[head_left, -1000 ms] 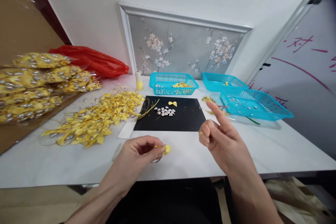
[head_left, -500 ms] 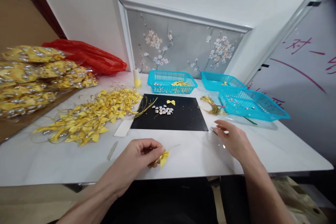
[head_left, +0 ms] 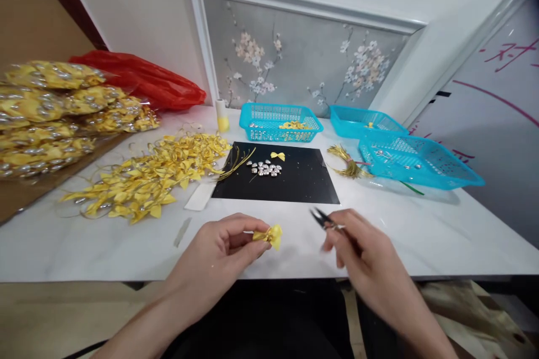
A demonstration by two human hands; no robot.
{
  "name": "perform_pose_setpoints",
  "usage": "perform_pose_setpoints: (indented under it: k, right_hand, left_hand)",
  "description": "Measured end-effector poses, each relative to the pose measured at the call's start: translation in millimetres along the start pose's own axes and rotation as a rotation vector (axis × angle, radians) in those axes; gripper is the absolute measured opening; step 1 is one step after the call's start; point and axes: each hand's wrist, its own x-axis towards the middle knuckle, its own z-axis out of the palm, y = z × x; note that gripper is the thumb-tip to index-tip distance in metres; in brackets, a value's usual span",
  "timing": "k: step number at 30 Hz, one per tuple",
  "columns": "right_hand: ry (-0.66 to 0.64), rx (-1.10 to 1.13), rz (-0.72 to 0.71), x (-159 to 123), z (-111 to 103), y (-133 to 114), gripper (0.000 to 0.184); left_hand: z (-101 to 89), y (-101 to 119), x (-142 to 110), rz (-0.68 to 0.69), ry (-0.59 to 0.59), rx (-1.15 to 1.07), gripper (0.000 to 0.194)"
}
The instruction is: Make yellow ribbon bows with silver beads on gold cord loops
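Between thumb and fingers my left hand [head_left: 229, 249] pinches a yellow ribbon bow [head_left: 272, 235] just above the front of the table. To its right, my right hand [head_left: 357, 241] grips small thread snips [head_left: 323, 217], with their two dark blades apart and pointing left toward the bow. Beyond both hands lies a black mat [head_left: 290, 185]. On it are a cluster of silver heart-shaped beads [head_left: 266, 169], another yellow bow [head_left: 278, 156] and some gold cords [head_left: 238, 161].
Yellow bow pieces [head_left: 155, 174] are heaped at left, near stacked clear bags [head_left: 54, 112] and a red plastic bag [head_left: 138, 78]. A blue basket [head_left: 281, 107] stands behind the mat. More blue baskets [head_left: 421, 162] and a gold cord bundle [head_left: 348, 165] are at right.
My right hand has lifted the snips off the table and moved left toward the bow. My left hand has turned the bow upward, so more of it shows.
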Motion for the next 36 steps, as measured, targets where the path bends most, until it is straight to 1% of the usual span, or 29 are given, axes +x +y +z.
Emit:
perform_pose_setpoints:
  k: [2,4,7,10,12,16,23,28,32,36]
  right_hand:
    - [-0.085,0.078,-0.11,-7,8,-22,0.022]
    - [-0.117,0.074,-0.148,-10,14,-34,0.026]
    - [-0.081,-0.04,-0.171,-8,20,-38,0.03]
    - [-0.031,-0.19,-0.224,-4,24,-37,0.027]
    - [-0.016,-0.243,-0.241,-3,26,-37,0.024]
    - [-0.023,-0.256,-0.239,-1,29,-39,0.025]
    - [-0.02,-0.182,-0.22,3,33,-36,0.026]
    - [0.011,-0.097,-0.167,7,35,-30,0.025]
    - [-0.018,-0.071,-0.143,7,34,-29,0.026]
    - [-0.034,-0.067,-0.145,6,32,-32,0.027]
  left_hand:
    - [2.9,2,-1,0.021,0.027,-0.027,0.016]
    - [4.7,3,-2,0.035,0.043,-0.053,0.017]
    - [5.3,2,-2,0.05,0.045,-0.077,0.015]
    - [5.3,2,-2,0.046,0.045,-0.106,0.015]
    - [6.1,3,-1,0.047,0.049,-0.12,0.014]
    - [9.0,6,-1,0.05,0.052,-0.115,0.014]
    - [9.8,6,-1,0.041,0.035,-0.072,0.015]
    - [7.4,2,6,-0.007,0.032,0.013,0.023]
    - [7.5,2,8,-0.025,0.028,0.047,0.027]
    - [9.1,6,7,-0.035,0.008,0.019,0.026]
